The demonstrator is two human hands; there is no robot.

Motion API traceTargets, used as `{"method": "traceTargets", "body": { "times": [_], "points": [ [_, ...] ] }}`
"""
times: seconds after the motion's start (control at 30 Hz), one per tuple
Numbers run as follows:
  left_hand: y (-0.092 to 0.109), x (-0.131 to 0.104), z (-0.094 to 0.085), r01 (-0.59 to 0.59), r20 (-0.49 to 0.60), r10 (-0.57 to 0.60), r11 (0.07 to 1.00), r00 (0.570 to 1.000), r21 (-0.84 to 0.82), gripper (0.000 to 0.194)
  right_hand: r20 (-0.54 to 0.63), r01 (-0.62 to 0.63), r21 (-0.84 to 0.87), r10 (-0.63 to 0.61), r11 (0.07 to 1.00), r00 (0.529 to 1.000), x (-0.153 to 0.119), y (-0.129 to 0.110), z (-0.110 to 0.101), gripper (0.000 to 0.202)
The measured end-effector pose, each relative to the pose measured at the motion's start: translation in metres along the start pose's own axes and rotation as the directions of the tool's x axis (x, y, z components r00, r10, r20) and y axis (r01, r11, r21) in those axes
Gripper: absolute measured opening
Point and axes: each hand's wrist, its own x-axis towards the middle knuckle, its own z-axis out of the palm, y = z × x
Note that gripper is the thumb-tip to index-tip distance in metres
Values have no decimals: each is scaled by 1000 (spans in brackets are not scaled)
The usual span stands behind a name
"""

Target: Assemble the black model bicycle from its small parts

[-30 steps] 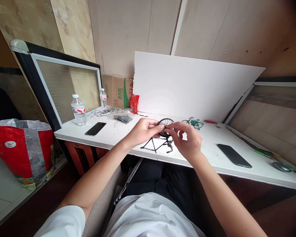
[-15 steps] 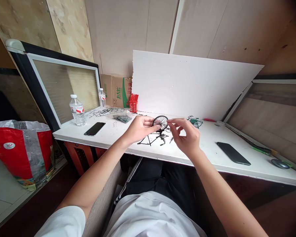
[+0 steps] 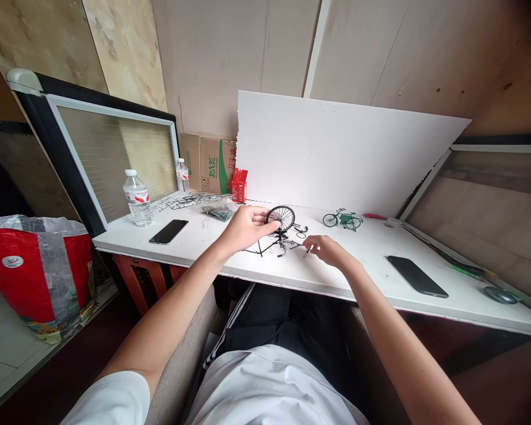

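Note:
My left hand point(image 3: 248, 229) pinches a small black model bicycle wheel point(image 3: 285, 216) at its left side and holds it upright above the table. On the white surface below lies a black model bicycle frame point(image 3: 272, 243) with small crank parts. My right hand point(image 3: 326, 249) is low over the table, right of the frame, its fingers curled together around a small thin dark part point(image 3: 307, 252). The fingers partly cover that part, so its kind is unclear. Small black loose parts point(image 3: 301, 230) lie between the wheel and my right hand.
A green model bicycle point(image 3: 343, 219) stands behind my right hand. Phones lie at left point(image 3: 169, 231) and right point(image 3: 418, 276). Water bottles point(image 3: 138, 199), a bag of parts point(image 3: 218, 211), black part sprues point(image 3: 177, 202) and a red box point(image 3: 239, 186) are at the left and back.
My right hand has left the wheel's right side and come down to the table by the thin part. The left hand still holds the wheel, shifted slightly left.

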Motion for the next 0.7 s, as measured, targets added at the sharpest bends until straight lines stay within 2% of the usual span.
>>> {"method": "traceTargets", "body": {
  "times": [0.13,0.27,0.5,0.6,0.7],
  "points": [
    [-1,0,0,-18,12,18,1000,1000,-6,37,11,26,-51,-26,998,1000,2,17,2,39],
    [-2,1,-2,-37,-1,37,999,999,2,36,47,29,-15,-28,999,999,3,24,6,35],
    [-7,4,-5,-5,-21,4,1000,1000,-21,43,5,45,4,-45,999,999,6,29,14,27],
    [-20,11,-9,8,-22,-9,999,1000,-35,42,-22,62,6,-62,998,998,6,31,18,27],
    [-51,22,-19,112,-71,-117,991,991,-67,39,-86,71,9,-70,997,994,5,32,24,24]
  ]
}}
